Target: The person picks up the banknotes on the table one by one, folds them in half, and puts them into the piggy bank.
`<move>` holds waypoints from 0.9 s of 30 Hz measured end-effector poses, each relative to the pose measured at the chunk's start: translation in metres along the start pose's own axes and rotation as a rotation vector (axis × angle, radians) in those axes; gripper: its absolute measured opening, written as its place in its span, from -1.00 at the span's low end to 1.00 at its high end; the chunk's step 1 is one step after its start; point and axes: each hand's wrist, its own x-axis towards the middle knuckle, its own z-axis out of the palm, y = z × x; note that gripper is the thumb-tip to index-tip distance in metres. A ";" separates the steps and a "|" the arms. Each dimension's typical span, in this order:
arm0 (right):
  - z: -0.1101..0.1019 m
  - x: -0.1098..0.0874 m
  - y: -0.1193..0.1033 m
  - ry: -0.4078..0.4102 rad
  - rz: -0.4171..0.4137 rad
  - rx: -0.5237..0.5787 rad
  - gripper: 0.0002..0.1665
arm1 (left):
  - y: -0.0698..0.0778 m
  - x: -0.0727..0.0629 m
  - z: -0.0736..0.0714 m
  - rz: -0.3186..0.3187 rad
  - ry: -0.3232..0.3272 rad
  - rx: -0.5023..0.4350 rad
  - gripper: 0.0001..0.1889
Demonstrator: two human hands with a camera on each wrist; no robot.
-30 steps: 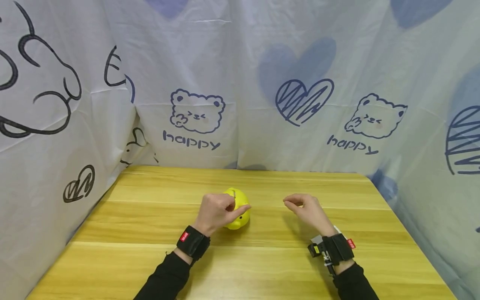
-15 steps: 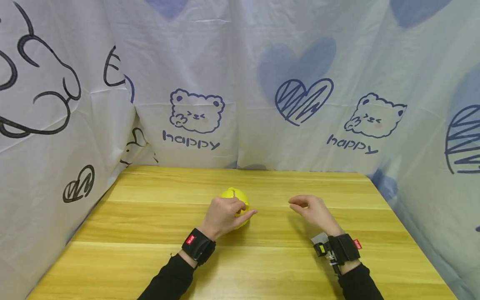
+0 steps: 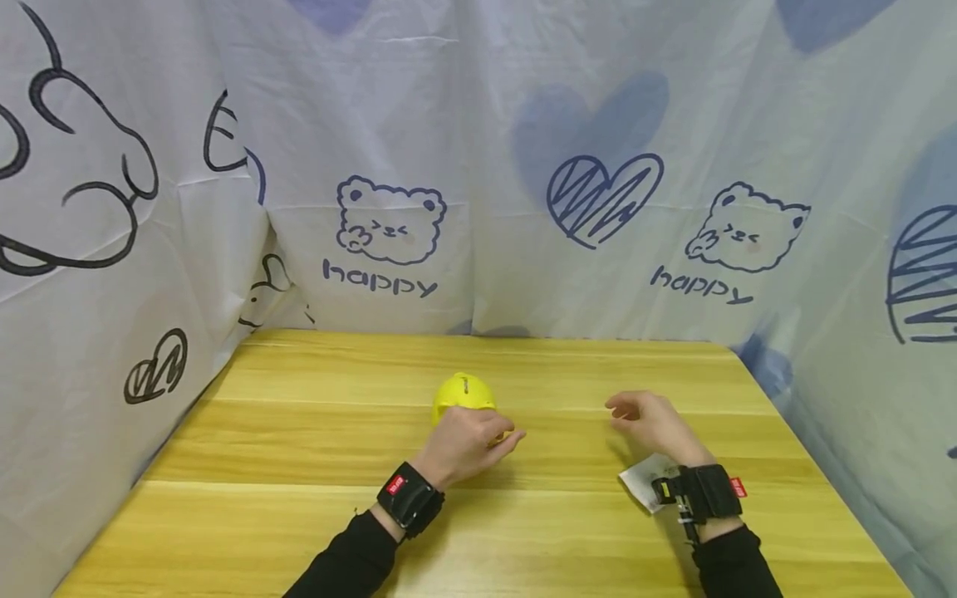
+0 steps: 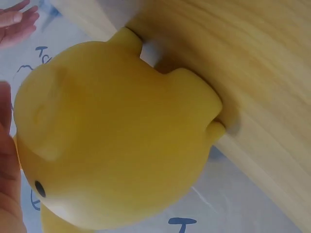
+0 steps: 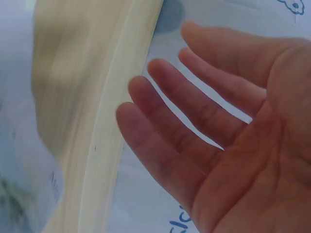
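A yellow piggy bank (image 3: 463, 389) with a coin slot on top stands on the table, its lower part hidden behind my left hand (image 3: 467, 444). Both the snout and an eye of the piggy bank (image 4: 121, 131) show in the left wrist view. Loosely bent, the left fingers (image 4: 7, 170) are beside it; whether they touch it, I cannot tell. My right hand (image 3: 658, 422) is off to the right, holding nothing, its fingers (image 5: 187, 107) spread and slightly bent. Below its wrist is a whitish piece of paper (image 3: 641, 482) with faint print, partly covered by the wrist camera.
The wooden table (image 3: 314, 448) reaches back to a pale cloth (image 3: 508, 274) printed with hearts and bears, which also hangs at both sides. Black straps (image 3: 411, 500) with cameras are on both wrists.
The left hand has drawn toward me and a little right, uncovering the piggy bank's top. The right hand has moved right, its fingers have parted, and more of the paper shows.
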 end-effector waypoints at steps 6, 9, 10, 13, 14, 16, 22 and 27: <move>-0.011 -0.006 0.003 -0.130 0.005 0.004 -0.58 | 0.003 0.002 0.001 -0.013 -0.066 0.001 -0.82; -0.018 -0.010 0.007 -0.157 0.032 -0.008 -0.56 | 0.005 0.005 0.002 0.001 -0.105 0.009 -0.80; -0.020 -0.011 0.008 -0.156 0.049 -0.014 -0.57 | 0.006 0.005 0.002 0.007 -0.116 0.009 -0.79; -0.025 -0.013 0.017 -0.136 0.085 -0.055 -0.60 | 0.009 0.006 0.003 0.011 -0.137 0.000 -0.79; -0.026 -0.013 0.020 -0.128 0.097 -0.066 -0.62 | 0.010 0.007 0.003 0.008 -0.140 -0.004 -0.80; -0.028 -0.014 0.027 -0.118 0.114 -0.085 -0.64 | 0.011 0.007 0.003 0.000 -0.143 -0.013 -0.80; -0.031 -0.017 0.041 -0.131 0.182 -0.078 -0.66 | 0.013 0.009 0.006 -0.012 -0.153 -0.044 -0.78; -0.030 -0.017 0.044 -0.160 0.256 -0.068 -0.63 | 0.015 0.011 0.009 -0.022 -0.185 -0.073 -0.75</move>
